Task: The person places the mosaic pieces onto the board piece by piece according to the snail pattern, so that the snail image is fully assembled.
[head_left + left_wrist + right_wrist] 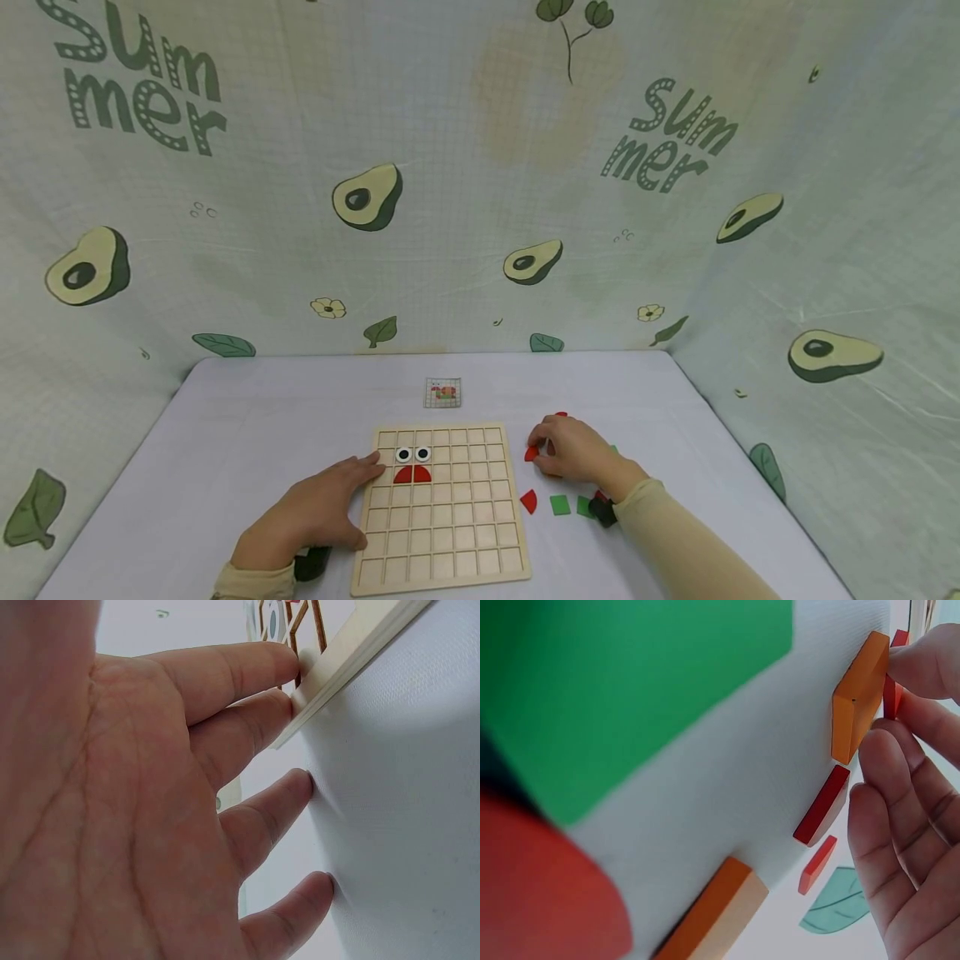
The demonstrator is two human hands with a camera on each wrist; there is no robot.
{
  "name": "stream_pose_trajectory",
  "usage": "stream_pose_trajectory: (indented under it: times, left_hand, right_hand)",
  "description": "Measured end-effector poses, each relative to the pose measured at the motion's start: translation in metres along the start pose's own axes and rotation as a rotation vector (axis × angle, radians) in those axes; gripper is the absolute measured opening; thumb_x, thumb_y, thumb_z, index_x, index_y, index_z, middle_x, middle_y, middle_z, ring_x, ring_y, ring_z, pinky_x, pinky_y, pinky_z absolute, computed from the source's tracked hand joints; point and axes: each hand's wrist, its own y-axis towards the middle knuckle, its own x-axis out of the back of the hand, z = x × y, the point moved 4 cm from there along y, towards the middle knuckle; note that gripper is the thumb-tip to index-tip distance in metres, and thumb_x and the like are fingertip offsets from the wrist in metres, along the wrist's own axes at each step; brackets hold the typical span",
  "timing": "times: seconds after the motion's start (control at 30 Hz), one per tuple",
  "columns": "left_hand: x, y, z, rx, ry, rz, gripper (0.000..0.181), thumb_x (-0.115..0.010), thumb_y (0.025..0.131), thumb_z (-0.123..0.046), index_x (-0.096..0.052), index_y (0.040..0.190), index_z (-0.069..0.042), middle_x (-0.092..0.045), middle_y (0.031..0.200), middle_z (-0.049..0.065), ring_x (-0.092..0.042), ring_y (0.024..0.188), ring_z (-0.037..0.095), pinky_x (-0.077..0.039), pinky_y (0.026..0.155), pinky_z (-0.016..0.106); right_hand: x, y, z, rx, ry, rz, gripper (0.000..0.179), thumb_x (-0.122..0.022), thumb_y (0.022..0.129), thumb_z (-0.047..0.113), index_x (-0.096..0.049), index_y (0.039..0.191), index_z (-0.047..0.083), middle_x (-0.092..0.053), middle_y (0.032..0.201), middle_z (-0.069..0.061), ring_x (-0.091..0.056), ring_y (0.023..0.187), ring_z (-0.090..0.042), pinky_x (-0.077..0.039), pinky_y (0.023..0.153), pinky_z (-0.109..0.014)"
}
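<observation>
A wooden grid board [465, 575] lies on the table, with two round eye tiles [422, 454] above two red quarter-circle tiles [402, 475] in its upper left cells. My left hand [318, 510] rests along the board's left edge, thumb and fingers spread. Its fingertips [281, 664] touch the board's rim in the left wrist view, while other fingers meet the table. To the right of the board, my right hand [573, 450] pinches a red quarter-circle tile [532, 453] between thumb and forefinger. An orange tile [859, 694] lies just beside those fingers in the right wrist view.
Right of the board lie a loose red quarter-circle tile [529, 501] and green square tiles [560, 505]. More red and orange tiles [712, 911] are scattered around the right hand. A small picture card [442, 392] lies behind the board. Printed cloth [450, 275] walls the table's back and sides.
</observation>
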Motion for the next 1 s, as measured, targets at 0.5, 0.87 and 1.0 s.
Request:
stream_pose_trajectory:
  times: [0.5, 0.87, 1.0]
  left_hand:
    - [0.001, -0.001, 0.000, -0.011, -0.015, 0.002, 0.092, -0.096, 0.056, -0.028, -0.060, 0.138, -0.013, -0.045, 0.152, 0.004, -0.040, 0.138, 0.036, -0.042, 0.097, 0.063]
    - [0.003, -0.003, -0.002, -0.012, -0.014, -0.002, 0.091, -0.095, 0.056, -0.027, -0.060, 0.138, -0.012, -0.046, 0.151, 0.004, -0.041, 0.137, 0.036, -0.043, 0.096, 0.063]
    - [0.003, -0.003, -0.003, -0.007, -0.013, 0.003, 0.091, -0.095, 0.056, -0.028, -0.060, 0.138, -0.013, -0.046, 0.151, 0.004, -0.041, 0.137, 0.037, -0.043, 0.096, 0.064]
  right_hand:
    - [0.004, 0.002, 0.014, 0.035, -0.009, -0.026, 0.013, -0.075, 0.084, 0.021, -0.074, 0.098, 0.022, -0.059, 0.084, 0.010, -0.049, 0.067, -0.003, -0.046, 0.061, -0.022]
    - [0.007, 0.020, 0.047, 0.073, 0.012, 0.005, 0.013, -0.077, 0.087, 0.026, -0.075, 0.100, 0.025, -0.062, 0.091, 0.012, -0.058, 0.077, -0.009, -0.048, 0.065, -0.021]
    - [0.005, 0.031, 0.064, 0.099, 0.021, 0.030, 0.013, -0.076, 0.087, 0.024, -0.075, 0.100, 0.023, -0.061, 0.090, 0.011, -0.057, 0.074, -0.008, -0.047, 0.063, -0.021]
